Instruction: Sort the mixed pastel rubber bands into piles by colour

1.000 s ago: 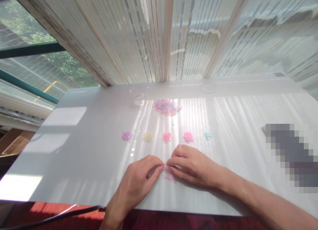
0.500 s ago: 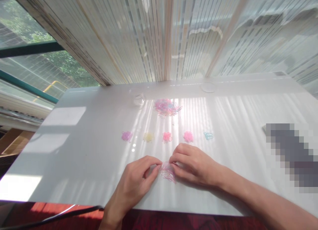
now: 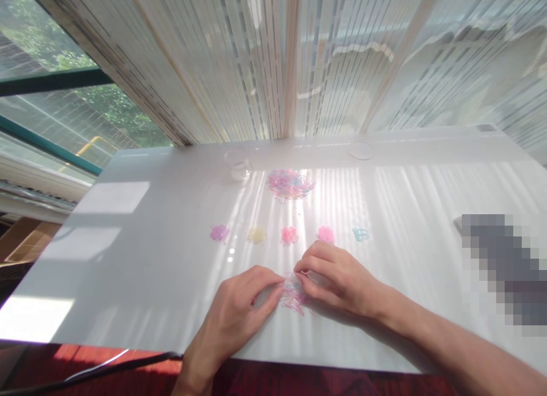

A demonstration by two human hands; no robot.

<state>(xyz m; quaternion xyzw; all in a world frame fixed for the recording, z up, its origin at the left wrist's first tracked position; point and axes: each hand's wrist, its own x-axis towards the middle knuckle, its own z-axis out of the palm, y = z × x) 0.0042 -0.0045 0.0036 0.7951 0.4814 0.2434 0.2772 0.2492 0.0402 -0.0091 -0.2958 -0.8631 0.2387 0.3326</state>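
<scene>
A small loose pile of pink and pale rubber bands (image 3: 293,302) lies on the white table near its front edge. My left hand (image 3: 243,307) is at the pile's left side, with thumb and forefinger closed at the bands. From the right, my right hand (image 3: 337,276) pinches at the pile's upper edge; its fingertips partly cover the bands. Beyond the hands is a row of sorted little heaps: purple (image 3: 220,232), yellow (image 3: 257,235), coral (image 3: 289,235), pink (image 3: 326,234) and teal (image 3: 360,234). Farther back sits a larger mixed heap of bands (image 3: 290,184).
A clear container (image 3: 240,167) stands behind the row, left of the mixed heap. A clear round lid (image 3: 361,151) lies near the table's back edge. A blurred-out dark object (image 3: 504,265) is at the right. Striped blinds (image 3: 239,65) hang behind the table (image 3: 141,270).
Both hands have shifted slightly at the small pile, and its bands look a little more spread. The view has moved slightly. The sorted heaps look the same.
</scene>
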